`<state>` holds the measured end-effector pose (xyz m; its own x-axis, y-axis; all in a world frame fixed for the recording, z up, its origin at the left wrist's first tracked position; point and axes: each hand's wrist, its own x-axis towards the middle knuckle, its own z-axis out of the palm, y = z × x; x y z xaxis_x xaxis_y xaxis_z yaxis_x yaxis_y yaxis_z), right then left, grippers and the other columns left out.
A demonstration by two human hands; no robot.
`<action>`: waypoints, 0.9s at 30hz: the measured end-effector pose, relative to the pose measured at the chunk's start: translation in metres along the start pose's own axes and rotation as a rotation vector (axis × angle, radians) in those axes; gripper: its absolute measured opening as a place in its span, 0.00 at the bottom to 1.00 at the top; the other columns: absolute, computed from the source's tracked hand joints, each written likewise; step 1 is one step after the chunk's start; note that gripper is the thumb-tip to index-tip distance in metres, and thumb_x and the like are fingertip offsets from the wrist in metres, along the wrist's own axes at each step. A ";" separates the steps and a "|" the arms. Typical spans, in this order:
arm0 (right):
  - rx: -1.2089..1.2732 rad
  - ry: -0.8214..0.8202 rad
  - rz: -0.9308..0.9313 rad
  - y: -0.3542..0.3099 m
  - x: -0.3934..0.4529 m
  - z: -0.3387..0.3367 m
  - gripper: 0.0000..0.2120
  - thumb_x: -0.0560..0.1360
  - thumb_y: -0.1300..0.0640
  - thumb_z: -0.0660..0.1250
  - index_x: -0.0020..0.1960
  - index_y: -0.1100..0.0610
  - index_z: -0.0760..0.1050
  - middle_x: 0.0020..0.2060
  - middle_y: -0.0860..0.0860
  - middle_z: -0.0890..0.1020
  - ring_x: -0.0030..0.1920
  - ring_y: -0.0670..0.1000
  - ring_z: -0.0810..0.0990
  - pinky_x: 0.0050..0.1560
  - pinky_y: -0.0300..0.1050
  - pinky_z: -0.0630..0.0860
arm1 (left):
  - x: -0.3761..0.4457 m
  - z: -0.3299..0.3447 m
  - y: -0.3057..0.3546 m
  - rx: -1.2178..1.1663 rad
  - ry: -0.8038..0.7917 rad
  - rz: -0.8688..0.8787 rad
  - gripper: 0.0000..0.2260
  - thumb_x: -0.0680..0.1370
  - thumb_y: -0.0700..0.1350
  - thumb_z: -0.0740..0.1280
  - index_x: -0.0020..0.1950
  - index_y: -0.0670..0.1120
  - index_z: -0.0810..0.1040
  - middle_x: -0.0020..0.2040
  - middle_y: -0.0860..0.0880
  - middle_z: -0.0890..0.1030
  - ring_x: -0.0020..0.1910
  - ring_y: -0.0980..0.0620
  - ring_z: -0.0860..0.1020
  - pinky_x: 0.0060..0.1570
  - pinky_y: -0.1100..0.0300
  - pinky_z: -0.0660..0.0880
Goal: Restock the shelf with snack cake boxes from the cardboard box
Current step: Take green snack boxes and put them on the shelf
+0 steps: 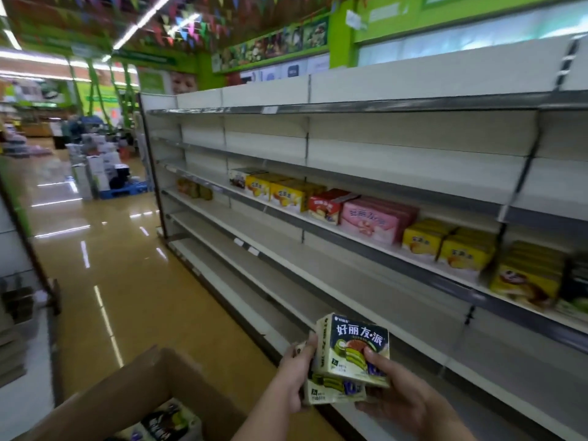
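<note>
Shelf unit runs along the right; stocked row sits above and right of the held boxes, bare shelves level with them. Cardboard box is down-left of the held boxes, open, more stock inside. Two green snack cake boxes stacked, printed face toward camera. Left hand fingers curl round the left edge, right hand thumb pinches lower right. Judgement: shelf lies forward-right, right hand nearer.

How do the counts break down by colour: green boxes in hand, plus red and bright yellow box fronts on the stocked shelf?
green boxes, held by left hand and right hand: 2
red box fronts: 1
bright yellow box fronts: 4
Total: 7
</note>
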<state>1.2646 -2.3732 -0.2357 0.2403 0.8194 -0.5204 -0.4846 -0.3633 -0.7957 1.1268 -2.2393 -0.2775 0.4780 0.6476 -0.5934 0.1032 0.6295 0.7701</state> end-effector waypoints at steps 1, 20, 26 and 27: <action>-0.004 0.051 -0.023 -0.002 -0.008 -0.016 0.23 0.66 0.51 0.72 0.56 0.64 0.78 0.49 0.63 0.83 0.44 0.60 0.83 0.50 0.53 0.76 | 0.001 0.020 -0.003 0.010 -0.011 0.024 0.34 0.67 0.65 0.71 0.67 0.51 0.64 0.54 0.41 0.82 0.48 0.39 0.82 0.48 0.40 0.79; 0.273 0.520 -0.362 -0.025 -0.224 -0.337 0.14 0.66 0.54 0.71 0.49 0.59 0.77 0.41 0.55 0.83 0.44 0.53 0.79 0.51 0.48 0.75 | -0.040 0.420 -0.111 0.477 -0.487 0.093 0.25 0.77 0.62 0.61 0.68 0.48 0.69 0.55 0.44 0.81 0.50 0.44 0.80 0.42 0.53 0.77; 0.248 0.589 -0.420 -0.043 -0.252 -0.396 0.12 0.74 0.59 0.68 0.57 0.60 0.73 0.44 0.56 0.82 0.47 0.53 0.79 0.62 0.51 0.72 | -0.053 0.494 -0.116 0.517 -0.751 0.149 0.38 0.67 0.74 0.55 0.67 0.51 0.74 0.60 0.48 0.80 0.61 0.48 0.75 0.63 0.51 0.68; 0.240 0.597 -0.438 -0.047 -0.254 -0.404 0.13 0.74 0.60 0.68 0.58 0.59 0.72 0.45 0.55 0.82 0.47 0.53 0.79 0.59 0.50 0.73 | -0.053 0.505 -0.115 0.524 -0.817 0.151 0.41 0.64 0.76 0.54 0.67 0.52 0.75 0.61 0.49 0.80 0.63 0.49 0.74 0.68 0.50 0.64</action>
<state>1.5662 -2.7438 -0.1916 0.8311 0.4637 -0.3069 -0.3933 0.1000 -0.9140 1.5300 -2.5629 -0.2159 0.9539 0.0855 -0.2875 0.2708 0.1665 0.9481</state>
